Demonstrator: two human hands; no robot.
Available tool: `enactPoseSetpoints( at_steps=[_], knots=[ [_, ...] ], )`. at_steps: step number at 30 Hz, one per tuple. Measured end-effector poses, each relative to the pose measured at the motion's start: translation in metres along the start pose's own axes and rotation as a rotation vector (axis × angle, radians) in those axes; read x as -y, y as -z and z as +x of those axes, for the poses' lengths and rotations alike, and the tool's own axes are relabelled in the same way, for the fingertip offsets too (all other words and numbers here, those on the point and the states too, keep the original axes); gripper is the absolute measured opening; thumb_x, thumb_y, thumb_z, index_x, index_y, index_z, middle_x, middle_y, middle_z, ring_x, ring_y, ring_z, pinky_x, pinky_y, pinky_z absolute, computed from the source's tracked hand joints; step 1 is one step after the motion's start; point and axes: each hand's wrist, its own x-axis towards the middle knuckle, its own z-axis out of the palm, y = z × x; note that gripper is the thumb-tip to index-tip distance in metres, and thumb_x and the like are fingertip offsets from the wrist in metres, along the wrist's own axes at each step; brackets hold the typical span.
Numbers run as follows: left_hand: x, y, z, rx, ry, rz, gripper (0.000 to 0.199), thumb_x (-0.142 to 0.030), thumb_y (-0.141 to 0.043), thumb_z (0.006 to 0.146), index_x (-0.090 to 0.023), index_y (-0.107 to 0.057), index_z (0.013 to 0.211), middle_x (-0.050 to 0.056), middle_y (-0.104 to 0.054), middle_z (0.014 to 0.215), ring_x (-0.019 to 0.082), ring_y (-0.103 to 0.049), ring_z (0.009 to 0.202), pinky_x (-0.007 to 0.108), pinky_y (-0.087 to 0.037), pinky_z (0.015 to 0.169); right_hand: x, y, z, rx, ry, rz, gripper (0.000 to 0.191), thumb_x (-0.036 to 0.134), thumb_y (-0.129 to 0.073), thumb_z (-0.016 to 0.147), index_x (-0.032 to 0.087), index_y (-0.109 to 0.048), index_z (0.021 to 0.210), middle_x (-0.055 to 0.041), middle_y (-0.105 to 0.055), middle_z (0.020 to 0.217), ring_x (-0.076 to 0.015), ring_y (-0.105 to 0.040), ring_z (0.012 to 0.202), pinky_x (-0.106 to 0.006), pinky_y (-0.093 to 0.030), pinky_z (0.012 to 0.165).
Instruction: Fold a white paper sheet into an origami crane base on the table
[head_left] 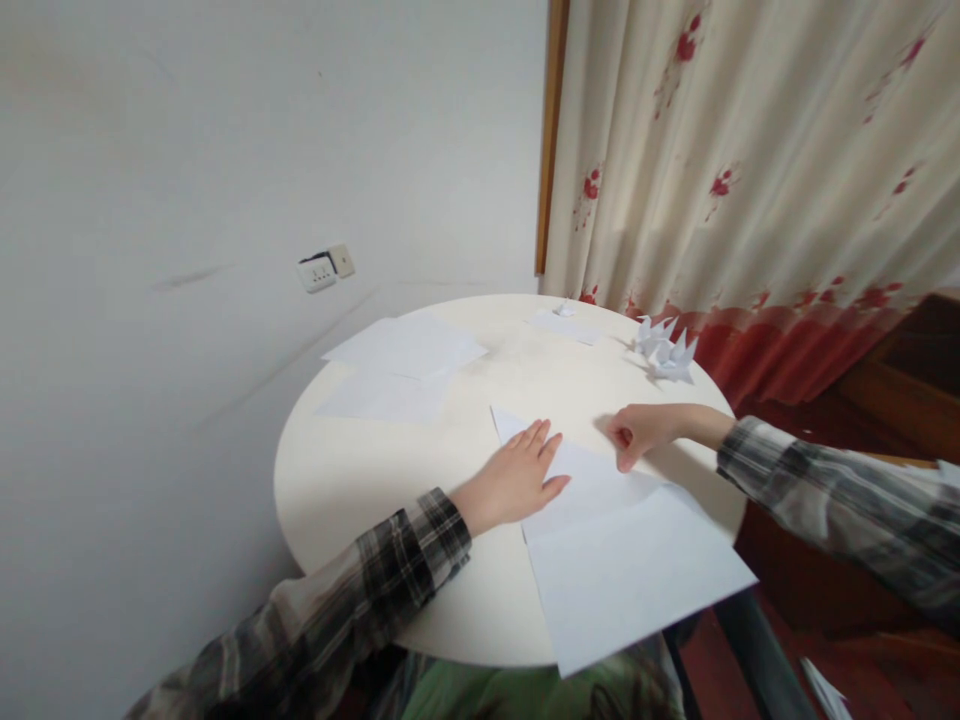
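A white sheet of paper (637, 560) lies at the near right of the round table, its lower corner reaching past the table edge. Its far part looks folded or overlapped, with a slightly raised ridge across the middle. My left hand (517, 475) rests flat on the far left part of the paper, fingers stretched out and the thumb apart. At the paper's far right edge, my right hand (637, 432) is curled into a loose fist, its lower side touching the paper or just above it. Nothing shows inside that fist.
More white sheets (409, 350) lie spread at the table's far left. Folded paper cranes (667, 350) stand near the right rim, and a smaller folded piece (564, 309) sits by a paper slip (566, 327) at the back. A wall borders the white table (337, 480) on the left.
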Motion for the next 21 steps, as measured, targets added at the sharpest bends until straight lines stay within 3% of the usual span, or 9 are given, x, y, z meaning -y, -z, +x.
enactPoseSetpoints(
  at_steps=[12,21],
  knots=[
    [0.001,0.001,0.000,-0.002,-0.006,-0.020,0.060,-0.049,-0.025,0.092,-0.009,-0.028,0.136,0.018,-0.023,0.145,0.026,-0.018,0.136,0.037,-0.020,0.107,-0.018,-0.015,-0.029,0.000,-0.039,0.071,0.033,0.042,-0.073,0.054,0.016,-0.054,0.063,0.0037,-0.051,0.057,-0.0095,-0.042,0.054,-0.022,-0.028,0.051],
    [0.001,0.002,0.000,0.000,-0.003,-0.024,0.060,-0.049,-0.026,0.092,-0.009,-0.027,0.136,0.018,-0.023,0.146,0.025,-0.018,0.136,0.037,-0.019,0.108,-0.040,-0.026,-0.041,-0.018,-0.025,0.147,0.039,0.047,-0.074,0.054,0.017,-0.052,0.065,0.0029,-0.053,0.059,-0.0106,-0.045,0.055,-0.023,-0.030,0.050]
  ],
)
